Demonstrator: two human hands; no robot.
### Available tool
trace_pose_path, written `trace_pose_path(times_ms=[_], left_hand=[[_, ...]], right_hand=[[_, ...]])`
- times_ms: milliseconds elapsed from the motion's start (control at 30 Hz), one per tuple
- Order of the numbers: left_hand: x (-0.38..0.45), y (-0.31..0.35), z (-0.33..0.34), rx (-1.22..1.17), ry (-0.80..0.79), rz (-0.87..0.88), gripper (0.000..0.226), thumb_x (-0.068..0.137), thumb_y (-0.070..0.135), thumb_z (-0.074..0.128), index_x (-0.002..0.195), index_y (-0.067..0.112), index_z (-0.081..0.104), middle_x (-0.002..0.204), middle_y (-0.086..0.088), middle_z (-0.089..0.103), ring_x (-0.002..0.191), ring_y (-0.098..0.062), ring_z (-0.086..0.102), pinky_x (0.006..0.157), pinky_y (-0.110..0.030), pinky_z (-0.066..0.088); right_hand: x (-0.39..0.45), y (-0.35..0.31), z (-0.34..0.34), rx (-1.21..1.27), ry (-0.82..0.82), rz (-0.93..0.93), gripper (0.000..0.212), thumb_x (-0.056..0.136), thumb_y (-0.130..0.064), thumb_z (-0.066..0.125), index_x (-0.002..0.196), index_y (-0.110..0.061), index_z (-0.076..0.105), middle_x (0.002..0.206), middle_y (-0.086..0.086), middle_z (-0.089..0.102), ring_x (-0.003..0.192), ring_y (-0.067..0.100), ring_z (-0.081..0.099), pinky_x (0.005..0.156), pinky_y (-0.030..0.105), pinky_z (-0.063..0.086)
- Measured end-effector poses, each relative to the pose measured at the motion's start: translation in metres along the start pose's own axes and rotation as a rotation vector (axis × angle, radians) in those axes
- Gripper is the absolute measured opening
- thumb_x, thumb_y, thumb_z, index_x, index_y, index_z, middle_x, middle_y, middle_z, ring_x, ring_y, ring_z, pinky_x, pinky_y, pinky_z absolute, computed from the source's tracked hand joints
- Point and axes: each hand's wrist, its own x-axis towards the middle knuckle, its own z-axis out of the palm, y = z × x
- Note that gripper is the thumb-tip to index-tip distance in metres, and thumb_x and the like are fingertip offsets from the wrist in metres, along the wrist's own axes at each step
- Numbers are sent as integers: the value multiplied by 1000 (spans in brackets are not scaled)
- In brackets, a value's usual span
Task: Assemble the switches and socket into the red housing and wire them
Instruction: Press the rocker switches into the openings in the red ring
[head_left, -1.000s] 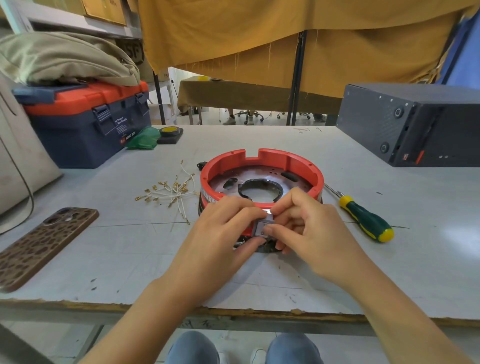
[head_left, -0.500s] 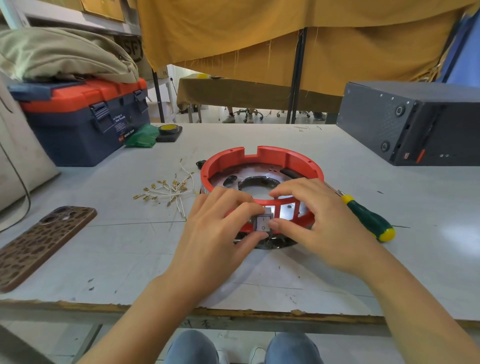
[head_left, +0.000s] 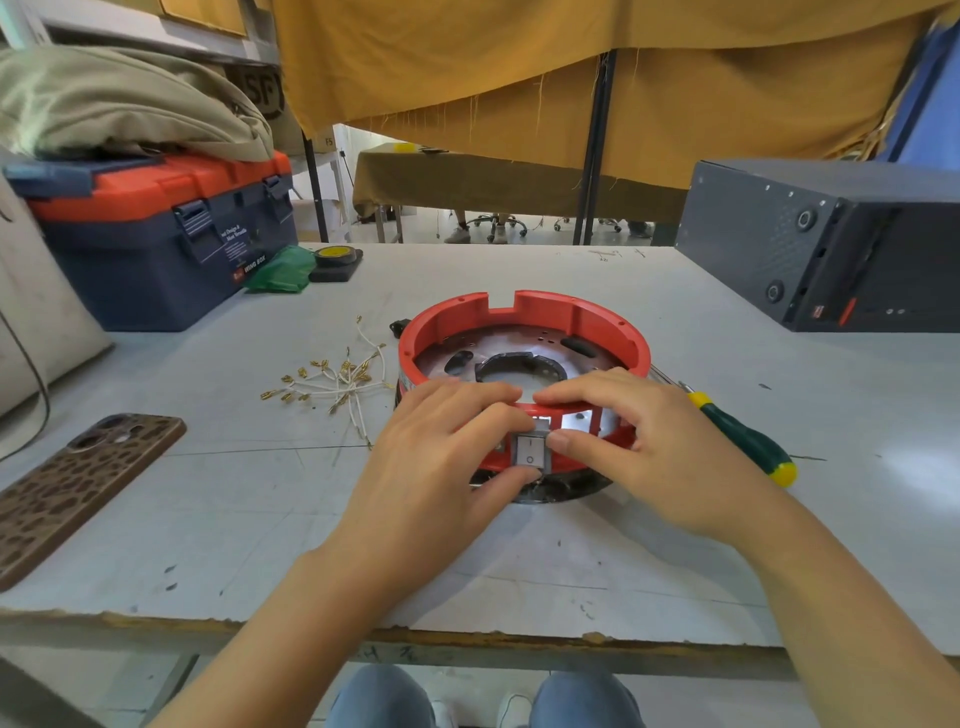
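Note:
The round red housing (head_left: 524, 317) sits on the grey table (head_left: 467, 561), metal plate inside. A white rocker switch (head_left: 530, 451), marked I and O, sits in a cutout in the housing's near wall. My left hand (head_left: 441, 457) grips the housing's near rim, its thumb under the switch. My right hand (head_left: 649, 441) holds the rim from the right, thumb pressing the switch's right edge. Empty cutouts show just right of the switch. A bundle of white wires (head_left: 337, 379) with brass terminals lies left of the housing.
A green-and-yellow screwdriver (head_left: 743, 436) lies right of the housing. A phone (head_left: 67, 488) in a patterned case lies near left. A blue-and-orange toolbox (head_left: 161, 234), tape roll (head_left: 335, 257) and green cloth (head_left: 280, 270) stand back left; a dark box (head_left: 831, 244) back right.
The switch went from being held between both hands in front of the housing into the wall cutout. My right hand's fingers moved up over the rim; both hands spread onto the housing.

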Motion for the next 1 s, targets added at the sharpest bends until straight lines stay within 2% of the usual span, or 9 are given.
trace_pose_path(times_ms=[233,333,433,533,600,733,867,1000], left_hand=[[5,1,0,49,-50,1,30,77,34,69,100,16,71,107,1,69,97,-22,64,90,-30,37],[7,-2,-2,3,-95,-19,32,78,39,66,102,19,69,108,4,68,101,-20,62,91,-28,36],[8,-7,-5,-101,-138,-46,38,78,48,59,106,22,66,109,10,65,105,-11,57,94,-27,38],[10,-13,-9,-204,-164,-148,49,74,61,56,114,33,52,108,21,59,103,6,48,95,-14,33],[13,-19,-10,-210,-184,-176,52,75,66,58,116,34,54,109,20,58,103,6,48,92,-14,36],[22,-23,-12,-289,-161,-189,40,74,52,60,99,22,71,100,12,62,96,1,54,80,-10,41],[23,-23,-10,-376,-166,-251,26,74,39,71,95,23,73,99,11,62,94,-2,55,77,-15,44],[24,-24,-9,-421,-168,-298,24,72,36,73,92,23,73,97,10,61,88,-7,58,73,-21,46]], right_hand=[[2,1,0,39,50,-30,26,90,-25,61,114,-34,65,89,-39,49,87,-23,45,81,12,35],[4,3,-1,31,31,-45,25,89,-27,62,113,-35,65,89,-40,50,91,-23,45,82,11,35],[7,6,-3,25,-8,-59,23,88,-30,62,107,-43,61,90,-42,51,101,-22,44,85,6,34],[9,8,-3,21,-36,-51,22,88,-33,62,101,-49,54,89,-44,49,98,-30,40,79,6,34],[10,10,-3,30,-40,-46,22,88,-34,61,100,-50,53,88,-46,48,97,-32,39,76,7,35],[11,11,-3,54,-53,-38,22,87,-36,61,97,-54,52,87,-50,49,99,-30,41,73,6,36],[10,11,-4,64,-60,-37,22,86,-37,62,98,-52,53,92,-42,52,101,-27,41,75,6,38],[10,10,-4,90,-66,-20,21,86,-34,63,99,-50,55,95,-37,55,104,-21,42,83,11,41]])
